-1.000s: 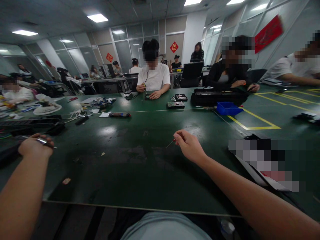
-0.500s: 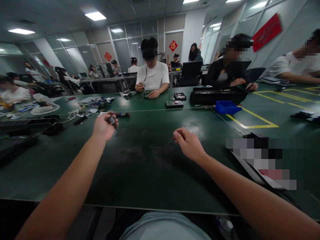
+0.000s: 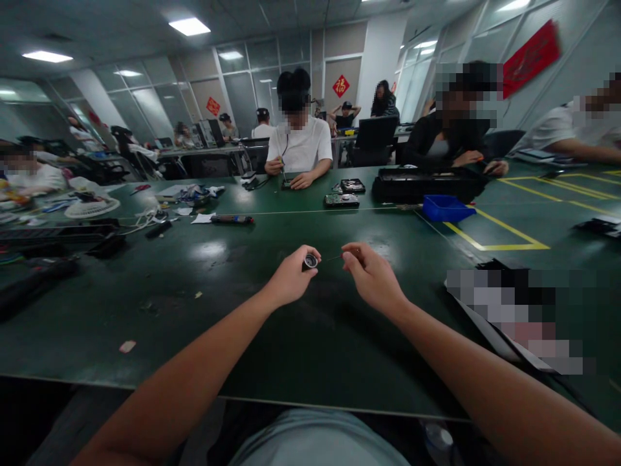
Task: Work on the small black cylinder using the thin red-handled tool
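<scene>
Fingers of my left hand (image 3: 295,275) are wrapped round a small dark cylinder (image 3: 310,261), whose round, pale-rimmed end faces me. My right hand (image 3: 371,278) pinches a thin screwdriver with a red handle (image 3: 343,255); its slim shaft points left at the cylinder. A narrow gap separates the two hands, both above the green table (image 3: 272,349). Beyond my left hand lies a dark marker-like tool (image 3: 233,220) beside a white paper scrap (image 3: 202,219).
Circuit-board drives (image 3: 342,200), a long black casing (image 3: 429,186) and a blue tray (image 3: 446,208) stand farther back. Cables and parts (image 3: 189,193) clutter the left. Across the table a person (image 3: 301,145) works on a small device. A blurred white item (image 3: 504,317) lies right.
My left hand has moved right with the cylinder, close to my right hand, turning its round end toward me. The screwdriver in my right hand now lies nearly level.
</scene>
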Available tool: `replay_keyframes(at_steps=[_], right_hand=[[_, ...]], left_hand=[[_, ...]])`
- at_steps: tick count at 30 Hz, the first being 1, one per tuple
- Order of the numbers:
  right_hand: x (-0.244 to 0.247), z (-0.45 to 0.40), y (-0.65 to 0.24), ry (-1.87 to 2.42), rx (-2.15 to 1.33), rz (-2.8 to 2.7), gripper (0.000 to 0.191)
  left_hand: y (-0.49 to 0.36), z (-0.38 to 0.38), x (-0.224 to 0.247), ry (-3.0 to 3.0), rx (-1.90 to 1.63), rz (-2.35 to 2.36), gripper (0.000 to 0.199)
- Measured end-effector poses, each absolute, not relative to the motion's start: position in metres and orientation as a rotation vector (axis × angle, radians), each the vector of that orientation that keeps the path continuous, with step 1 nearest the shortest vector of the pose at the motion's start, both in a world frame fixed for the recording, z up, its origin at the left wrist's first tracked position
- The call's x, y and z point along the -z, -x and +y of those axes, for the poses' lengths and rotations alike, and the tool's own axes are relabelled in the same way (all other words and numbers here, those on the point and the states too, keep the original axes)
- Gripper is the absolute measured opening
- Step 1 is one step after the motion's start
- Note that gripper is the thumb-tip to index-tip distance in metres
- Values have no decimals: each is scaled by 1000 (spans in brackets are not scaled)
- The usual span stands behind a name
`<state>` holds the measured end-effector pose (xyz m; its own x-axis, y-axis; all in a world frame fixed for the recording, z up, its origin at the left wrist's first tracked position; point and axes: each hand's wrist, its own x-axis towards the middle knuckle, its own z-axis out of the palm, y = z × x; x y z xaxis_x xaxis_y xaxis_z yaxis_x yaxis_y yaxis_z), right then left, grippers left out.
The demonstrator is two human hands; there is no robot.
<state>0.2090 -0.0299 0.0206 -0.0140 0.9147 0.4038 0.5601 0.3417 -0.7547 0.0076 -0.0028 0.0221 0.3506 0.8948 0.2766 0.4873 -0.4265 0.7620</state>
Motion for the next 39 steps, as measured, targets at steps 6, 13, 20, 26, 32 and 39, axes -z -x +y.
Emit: replay_keyframes(at_steps=[6, 13, 20, 26, 32, 39], right_hand=[[-25, -34, -206, 1367, -456, -1803, 31], [-25, -35, -205, 1384, -457, -1823, 31], [-28, -37, -206, 1379, -401, -1780, 36], [-28, -37, -207, 1289, -563, -1615, 30], [-26, -35, -207, 1095, -639, -1416, 25], [-23, -35, -205, 1091, -678, -1454, 24]], left_hand=[[-2, -1, -7, -2285, -743, 1159, 35], [3, 0, -1, -2311, -721, 1132, 40], [6, 4, 1, -2236, -752, 1159, 38], [6, 5, 3, -2226, -756, 1146, 38], [5, 4, 1, -2188, -774, 1163, 38], [4, 1, -3, -2143, -825, 1185, 38]])
